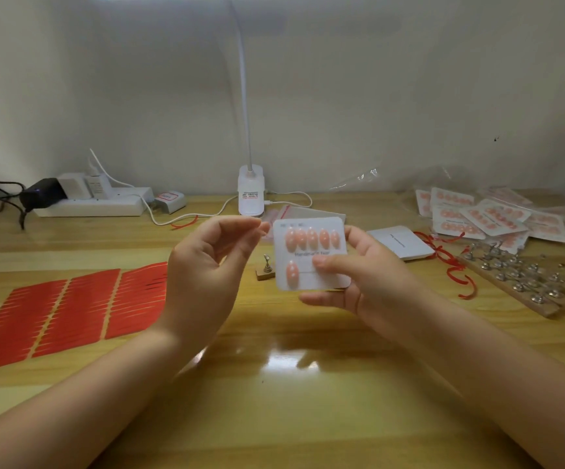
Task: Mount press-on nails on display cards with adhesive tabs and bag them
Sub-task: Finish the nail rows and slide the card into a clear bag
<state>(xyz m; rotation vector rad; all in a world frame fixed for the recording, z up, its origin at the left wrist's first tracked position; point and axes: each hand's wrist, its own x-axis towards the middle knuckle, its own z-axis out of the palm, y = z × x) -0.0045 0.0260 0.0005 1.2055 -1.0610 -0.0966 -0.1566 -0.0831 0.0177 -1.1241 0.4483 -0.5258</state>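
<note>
My right hand point(359, 279) holds a white display card point(311, 253) upright above the table, thumb on its front. Five pink press-on nails point(312, 238) line the card's top row, and a single nail point(291, 273) sits at the left of the lower row. My left hand point(206, 262) hovers just left of the card, thumb and forefinger pinched together by its top-left corner; I cannot make out anything between them. Red adhesive tab sheets point(64, 316) lie flat at the left.
A small nail stand point(267, 267) sits behind the card. Right of it: blank cards point(403, 243), a wooden board of metal stands point(525, 282), bagged finished cards point(487, 218), red strips point(457, 265). At the back stand a lamp base point(250, 194) and a power strip point(91, 201).
</note>
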